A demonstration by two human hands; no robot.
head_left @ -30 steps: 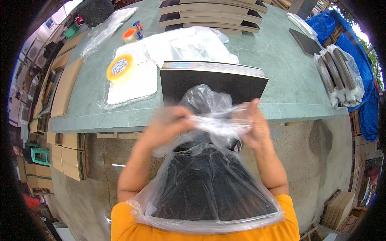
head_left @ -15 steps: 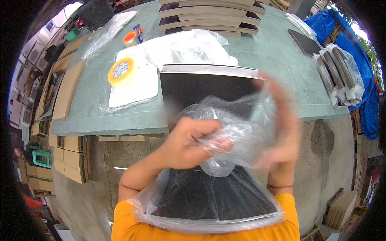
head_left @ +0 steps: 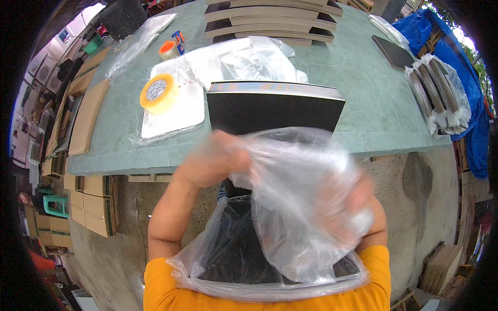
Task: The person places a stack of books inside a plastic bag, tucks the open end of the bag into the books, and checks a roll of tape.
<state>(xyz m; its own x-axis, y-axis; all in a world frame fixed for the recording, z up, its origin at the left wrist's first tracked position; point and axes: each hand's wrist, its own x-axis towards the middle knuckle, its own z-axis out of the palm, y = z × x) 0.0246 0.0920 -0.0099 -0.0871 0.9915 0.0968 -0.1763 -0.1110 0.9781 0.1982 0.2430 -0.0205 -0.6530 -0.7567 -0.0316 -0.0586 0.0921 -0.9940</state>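
A clear plastic bag hangs bunched between my hands, its lower part spread against my orange shirt. Under the film there, a dark surface shows through. My left hand is closed on the bag's upper left edge. My right hand is blurred behind or inside the film on the right, its fingers too smeared to read. Just beyond the hands, a stack of black panels with pale edges lies at the table's front edge, its near end hidden by the bag and hands.
On the green table, a tape roll rests on white plastic sheets. Another tape roll lies behind. Stacked panels stand at the back; wrapped panels lie right. Cardboard boxes sit on the floor left.
My left hand has moved left and up. My right hand has come down and inward. The bunched film has opened out between them, and the black panels on the table are less covered.
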